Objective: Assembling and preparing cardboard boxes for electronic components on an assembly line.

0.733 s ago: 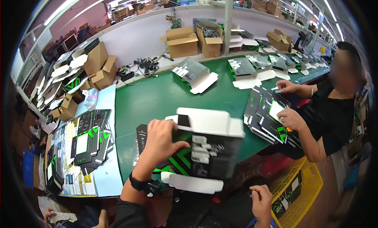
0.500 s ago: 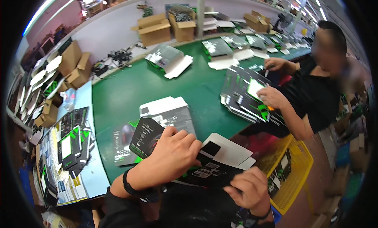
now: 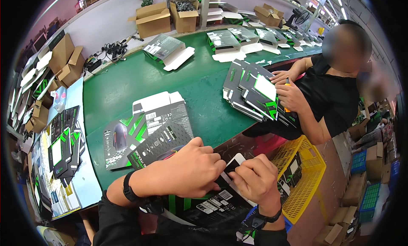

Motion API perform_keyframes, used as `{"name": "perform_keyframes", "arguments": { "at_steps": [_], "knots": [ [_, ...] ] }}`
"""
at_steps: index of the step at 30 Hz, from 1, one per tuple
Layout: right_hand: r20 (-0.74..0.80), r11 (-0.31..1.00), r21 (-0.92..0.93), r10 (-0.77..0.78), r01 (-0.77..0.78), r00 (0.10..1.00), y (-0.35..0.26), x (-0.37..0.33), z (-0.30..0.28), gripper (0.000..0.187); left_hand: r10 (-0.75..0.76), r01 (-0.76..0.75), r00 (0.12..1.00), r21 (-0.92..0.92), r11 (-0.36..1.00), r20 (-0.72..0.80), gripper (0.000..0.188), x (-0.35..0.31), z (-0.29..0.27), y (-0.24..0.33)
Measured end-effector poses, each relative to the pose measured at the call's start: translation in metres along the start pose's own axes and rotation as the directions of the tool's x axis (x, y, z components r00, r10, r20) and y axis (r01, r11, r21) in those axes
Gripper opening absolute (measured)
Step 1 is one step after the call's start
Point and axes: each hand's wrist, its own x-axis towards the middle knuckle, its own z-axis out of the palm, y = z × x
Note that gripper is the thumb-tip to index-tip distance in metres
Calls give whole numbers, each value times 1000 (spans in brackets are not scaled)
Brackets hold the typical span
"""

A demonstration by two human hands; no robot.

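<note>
In front of my body I hold a black cardboard box (image 3: 214, 207) with green accents and white print, partly unfolded and tilted. My left hand (image 3: 191, 167) is closed on its upper edge, and a printed panel (image 3: 159, 142) sticks out beyond that wrist. The fingers of my right hand (image 3: 257, 178) are closed around a white and black end flap (image 3: 234, 162). Just beyond lie a flat printed box (image 3: 121, 137) with a mouse picture and another flattened box (image 3: 170, 118) with a white flap, both on the green table (image 3: 204, 93).
At right, a co-worker's hand (image 3: 291, 97) holds an orange cutter over a stack of box blanks (image 3: 250, 91). A yellow basket (image 3: 312, 178) stands below the table's right edge. More printed blanks (image 3: 63, 154) lie at left; open cartons (image 3: 153, 20) stand at the back.
My right hand has moved up and left onto the end flap, nearer my left hand. The held box has tilted. The co-worker's hands have shifted over the stack.
</note>
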Motion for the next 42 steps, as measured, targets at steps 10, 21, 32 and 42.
{"name": "perform_keyframes", "arguments": {
  "at_steps": [10,21,32,42],
  "knots": [
    [-45,996,-79,-55,51,997,8,-3,-2,21,-15,16,1000,-135,991,4,33,10,1,-11],
    [54,991,13,-134,134,989,13,-3,-6,25,69,-55,997,-276,960,41,32,15,12,-15],
    [-207,999,-31,-18,12,978,-3,-27,-35,31,-135,74,986,-479,875,-93,30,14,6,-49],
    [-500,795,381,606,-471,619,16,-64,-20,14,2,-200,927,-499,-843,-375,15,26,155,-115]
  ]
}}
